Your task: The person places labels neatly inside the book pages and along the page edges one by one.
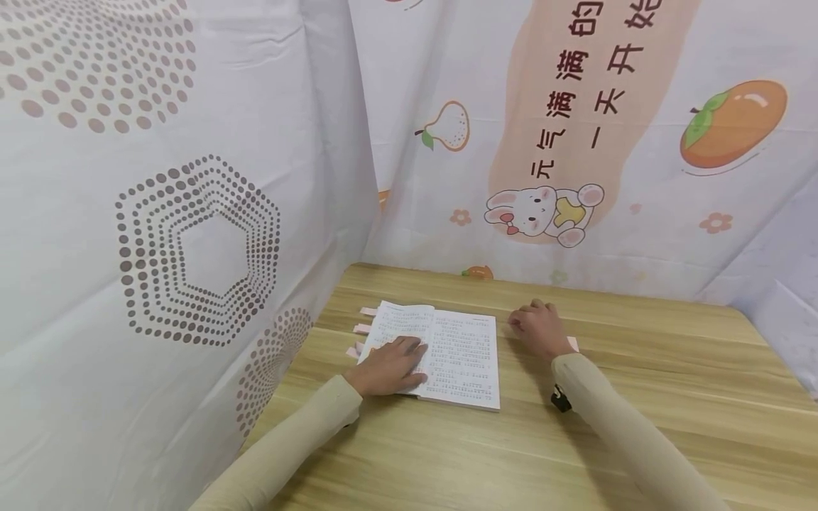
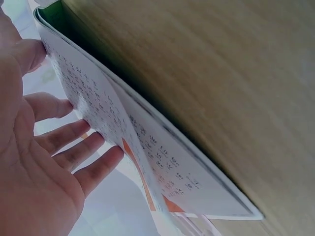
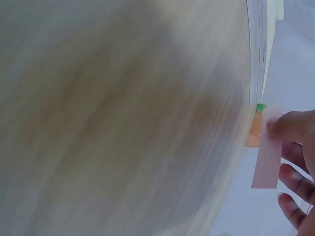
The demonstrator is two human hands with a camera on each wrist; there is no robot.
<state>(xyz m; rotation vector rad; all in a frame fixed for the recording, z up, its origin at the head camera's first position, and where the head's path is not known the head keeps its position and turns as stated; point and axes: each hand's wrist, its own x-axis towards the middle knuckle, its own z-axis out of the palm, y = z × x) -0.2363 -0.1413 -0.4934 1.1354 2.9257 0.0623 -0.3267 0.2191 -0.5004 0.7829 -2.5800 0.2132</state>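
Note:
An open book (image 1: 463,355) with printed pages lies on the wooden table. My left hand (image 1: 390,365) rests on its left page, fingers spread and fairly straight. In the left wrist view, the fingertips of the left hand (image 2: 54,142) touch the page, and a lower corner of that leaf lifts away from the one beneath. To the right of the book, my right hand (image 1: 540,330) is above the table. In the right wrist view, the thumb and fingers of the right hand (image 3: 295,147) pinch a pink paper strip (image 3: 268,162); the hand hides it in the head view.
Several pink tabs (image 1: 363,328) stick out from the book's left edge. A small pink piece (image 1: 572,344) shows beside the right wrist, which wears a black band (image 1: 560,399). Printed white cloth (image 1: 307,177) hangs at the left and behind the table (image 1: 447,461).

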